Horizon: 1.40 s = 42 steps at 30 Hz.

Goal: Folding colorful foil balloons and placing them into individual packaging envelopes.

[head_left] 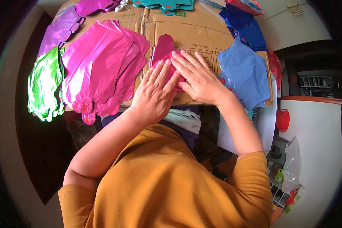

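A smooth, glossy, foil-like finish is shown by the magenta piece and the pink stack, a crinkled, mirror-bright one by the green stack, and a more matt one by the light-blue stack, while matt corrugated-looking paperboard is seen in the brown cardboard and soft matt cloth in the mustard top.

Cardboard: line of letters and numerals, green lettered block, printed grid with small illegible captions.
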### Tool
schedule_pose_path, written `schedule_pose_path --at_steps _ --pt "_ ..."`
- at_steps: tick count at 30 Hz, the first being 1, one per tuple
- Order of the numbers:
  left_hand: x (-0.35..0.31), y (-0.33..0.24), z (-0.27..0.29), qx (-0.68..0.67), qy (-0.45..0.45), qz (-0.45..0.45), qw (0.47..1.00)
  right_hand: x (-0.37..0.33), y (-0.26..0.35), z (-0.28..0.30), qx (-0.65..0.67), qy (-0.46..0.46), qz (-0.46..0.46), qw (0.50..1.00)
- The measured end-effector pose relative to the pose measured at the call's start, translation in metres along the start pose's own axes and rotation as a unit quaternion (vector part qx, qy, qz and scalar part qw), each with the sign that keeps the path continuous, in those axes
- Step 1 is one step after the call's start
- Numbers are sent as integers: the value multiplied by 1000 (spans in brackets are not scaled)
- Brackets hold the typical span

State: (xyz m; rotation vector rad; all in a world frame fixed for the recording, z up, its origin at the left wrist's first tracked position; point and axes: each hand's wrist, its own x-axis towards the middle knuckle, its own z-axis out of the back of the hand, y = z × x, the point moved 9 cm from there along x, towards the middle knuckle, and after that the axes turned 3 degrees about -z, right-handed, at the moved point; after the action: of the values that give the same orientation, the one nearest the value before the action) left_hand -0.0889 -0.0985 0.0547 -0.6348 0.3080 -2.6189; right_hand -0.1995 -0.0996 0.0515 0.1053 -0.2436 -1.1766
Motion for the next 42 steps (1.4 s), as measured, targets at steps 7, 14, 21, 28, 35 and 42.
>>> schedule_pose_path --at_steps 7,14,21,28,35,42 --pt "-8 7 1 -6 5 23 1000 -3 0 0 1 14 -2 1000" --pt "-11 27 21 8 -30 31 999 7 6 12 15 11 8 1000" --pt "-6 26 26 5 -72 37 997 14 -2 16 89 14 -2 996" --pt "-6 28 23 28 -54 49 997 3 5 12 30 -82 -16 996" --pt "-10 34 21 63 -26 85 994 0 6 -3 -9 -39 -24 999" --pt "-6 62 28 -6 60 58 997 4 3 1 4 -23 -37 999"
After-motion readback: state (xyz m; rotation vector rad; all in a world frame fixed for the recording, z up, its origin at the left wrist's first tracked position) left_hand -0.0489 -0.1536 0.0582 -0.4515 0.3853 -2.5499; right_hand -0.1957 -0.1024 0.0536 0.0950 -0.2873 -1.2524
